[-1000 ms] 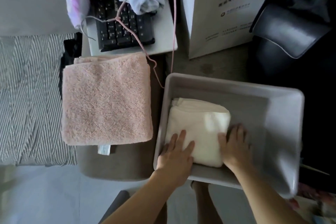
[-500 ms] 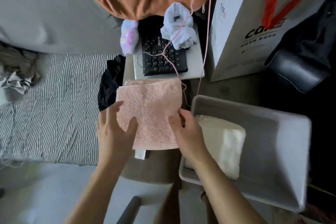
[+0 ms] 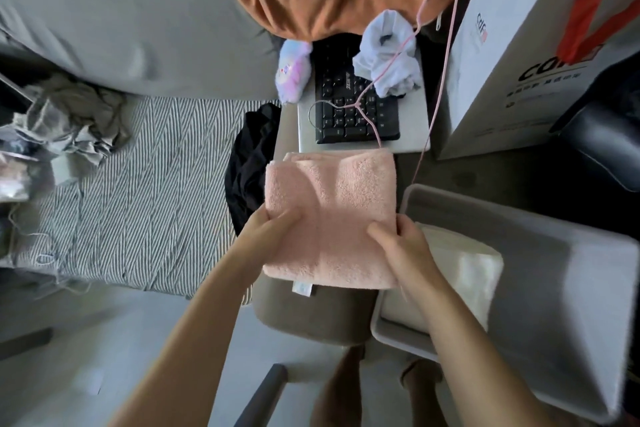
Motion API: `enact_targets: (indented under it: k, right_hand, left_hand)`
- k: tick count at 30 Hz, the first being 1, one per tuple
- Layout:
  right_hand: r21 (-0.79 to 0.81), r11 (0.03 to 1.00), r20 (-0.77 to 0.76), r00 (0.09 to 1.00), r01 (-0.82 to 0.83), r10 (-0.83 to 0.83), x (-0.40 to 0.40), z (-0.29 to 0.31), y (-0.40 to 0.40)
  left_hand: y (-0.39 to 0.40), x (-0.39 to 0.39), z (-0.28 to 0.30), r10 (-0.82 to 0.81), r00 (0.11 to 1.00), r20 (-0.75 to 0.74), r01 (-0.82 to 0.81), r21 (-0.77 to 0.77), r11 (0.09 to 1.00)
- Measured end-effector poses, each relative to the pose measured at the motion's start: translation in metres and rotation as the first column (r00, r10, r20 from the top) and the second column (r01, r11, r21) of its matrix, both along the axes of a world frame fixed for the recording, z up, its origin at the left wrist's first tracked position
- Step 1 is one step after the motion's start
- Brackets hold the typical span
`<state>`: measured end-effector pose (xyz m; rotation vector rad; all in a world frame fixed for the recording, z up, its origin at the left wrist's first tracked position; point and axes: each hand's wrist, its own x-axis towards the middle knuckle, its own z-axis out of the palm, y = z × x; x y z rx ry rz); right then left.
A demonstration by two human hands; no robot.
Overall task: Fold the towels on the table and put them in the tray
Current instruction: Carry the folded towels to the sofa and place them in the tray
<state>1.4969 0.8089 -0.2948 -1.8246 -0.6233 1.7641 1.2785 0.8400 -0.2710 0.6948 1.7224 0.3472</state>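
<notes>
We take the grey tray (image 3: 568, 288) as our landmark. Just left of it, overlapping its near-left rim, the folded pink towel (image 3: 332, 215) is held in both hands over the small table (image 3: 311, 312); whether its underside rests on the table we cannot tell. The left hand (image 3: 266, 232) grips the towel's left edge, thumb on top, fingers curled under and hidden. The right hand (image 3: 401, 246) pinches the towel's right edge beside the tray's left wall, thumb on top of the pile, fingers tucked beneath. A white label (image 3: 302, 288) hangs from the towel's near edge. Inside the tray, against its left wall, lies a folded cream towel (image 3: 464, 274), partly covered by the right wrist. Beyond the pink towel, away from the tray's far-left corner, sits a black keyboard (image 3: 349, 107) on a silver laptop (image 3: 412, 135), with a crumpled white cloth (image 3: 388, 62) on it. Behind the tray stands a white paper bag (image 3: 512, 55). Far left of the tray lies striped bedding (image 3: 138, 191).
</notes>
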Motion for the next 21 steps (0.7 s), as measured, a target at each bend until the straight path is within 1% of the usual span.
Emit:
enact_targets:
  k: [3, 4, 6, 7, 9, 12, 14, 16, 18, 19, 20, 21]
  right_hand:
    - [-0.009, 1.0, -0.127, 0.992, 0.019, -0.02, 0.016, 0.005, -0.007]
    - [-0.016, 1.0, -0.165, 0.986, 0.024, -0.026, 0.024, 0.008, -0.011]
    - [-0.056, 0.998, -0.23, 0.973, -0.001, -0.012, 0.037, 0.013, -0.021]
    - [-0.087, 0.996, -0.242, 0.97, -0.019, -0.002, 0.043, 0.015, -0.028]
    - [-0.157, 0.986, -0.234, 0.972, -0.047, 0.009, 0.053, 0.017, -0.041]
    - [-0.228, 0.971, -0.219, 0.976, -0.066, 0.014, 0.069, 0.017, -0.057]
    - [-0.218, 0.975, -0.248, 0.969, -0.053, -0.002, 0.085, 0.02, -0.068]
    - [-0.192, 0.981, -0.262, 0.964, -0.016, -0.035, 0.111, 0.024, -0.085]
    - [-0.18, 0.983, -0.231, 0.97, 0.036, -0.078, 0.147, 0.025, -0.103]
    - [-0.188, 0.98, -0.199, 0.974, 0.072, -0.11, 0.168, 0.023, -0.113]
    - [-0.198, 0.973, -0.164, 0.975, 0.114, -0.148, 0.19, 0.02, -0.122]
    - [-0.204, 0.965, -0.128, 0.973, 0.162, -0.191, 0.211, 0.015, -0.131]
  left_hand:
    - [-0.006, -0.002, 0.009, -0.022, 0.993, 0.115, 0.02, 0.019, 1.0]
    - [-0.009, 0.001, 0.01, -0.02, 0.994, 0.109, 0.019, 0.012, 1.0]
    - [-0.018, 0.012, 0.008, -0.029, 0.999, 0.019, 0.029, -0.027, 0.999]
    - [-0.023, 0.02, 0.005, -0.057, 0.998, -0.019, 0.055, -0.072, 0.996]
    - [-0.034, 0.035, -0.004, -0.109, 0.993, -0.043, 0.101, -0.161, 0.982]
    - [-0.043, 0.049, -0.008, -0.167, 0.986, -0.007, 0.163, -0.179, 0.97]
    - [-0.05, 0.056, -0.001, -0.156, 0.987, 0.039, 0.16, -0.16, 0.974]
    - [-0.061, 0.072, 0.004, -0.093, 0.989, 0.11, 0.109, -0.149, 0.983]
    - [-0.073, 0.099, 0.002, -0.011, 0.972, 0.237, 0.056, -0.185, 0.981]
    - [-0.079, 0.118, -0.002, 0.012, 0.948, 0.319, 0.065, -0.228, 0.971]
    - [-0.085, 0.139, -0.005, 0.006, 0.909, 0.417, 0.113, -0.26, 0.959]
    - [-0.09, 0.16, -0.012, -0.036, 0.87, 0.491, 0.189, -0.266, 0.945]
